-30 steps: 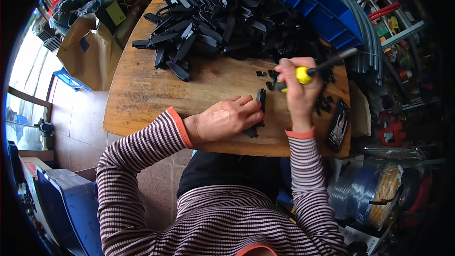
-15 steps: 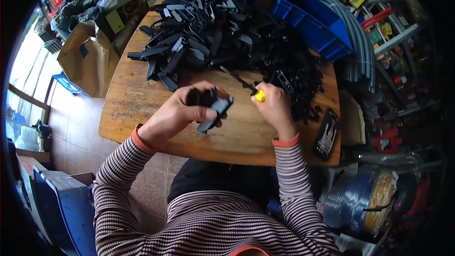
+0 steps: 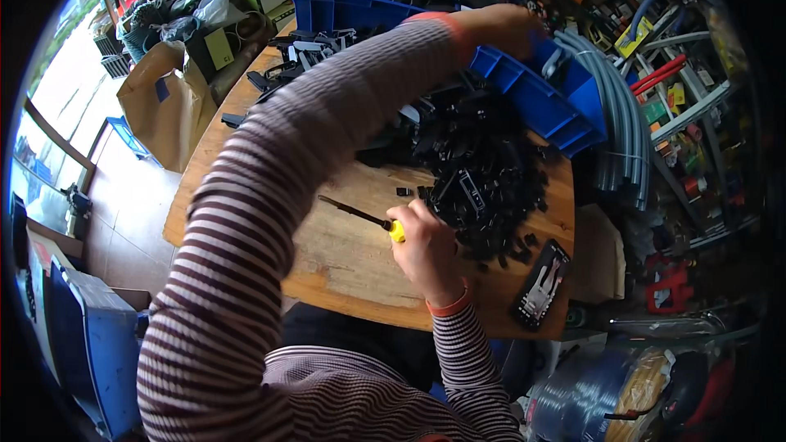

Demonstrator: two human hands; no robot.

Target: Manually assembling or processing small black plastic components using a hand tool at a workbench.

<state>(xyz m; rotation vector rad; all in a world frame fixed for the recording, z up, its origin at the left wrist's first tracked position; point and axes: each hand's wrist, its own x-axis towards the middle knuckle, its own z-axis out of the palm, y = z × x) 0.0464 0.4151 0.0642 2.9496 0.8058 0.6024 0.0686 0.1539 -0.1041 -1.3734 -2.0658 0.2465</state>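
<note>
My left arm reaches across the wooden table (image 3: 344, 262), and my left hand (image 3: 503, 29) is over the blue bin (image 3: 540, 102) at the far right. The hand is blurred, so I cannot tell whether it holds anything. My right hand (image 3: 426, 250) rests near the table's front edge, gripping a screwdriver (image 3: 364, 215) by its yellow handle, with the dark shaft pointing left. Just beyond that hand lies a large heap of black plastic parts (image 3: 483, 172).
A second blue bin (image 3: 360, 8) of black parts stands at the back. A flat black-and-white part (image 3: 540, 286) lies at the table's right corner. Grey hoses (image 3: 618, 123) hang to the right, a brown paper bag (image 3: 160, 106) stands left, and a blue crate (image 3: 90, 344) sits on the floor.
My left hand lifted a black part off the table and swung far right to the blue bin. My right hand drew back toward me, and the screwdriver shaft turned to point left.
</note>
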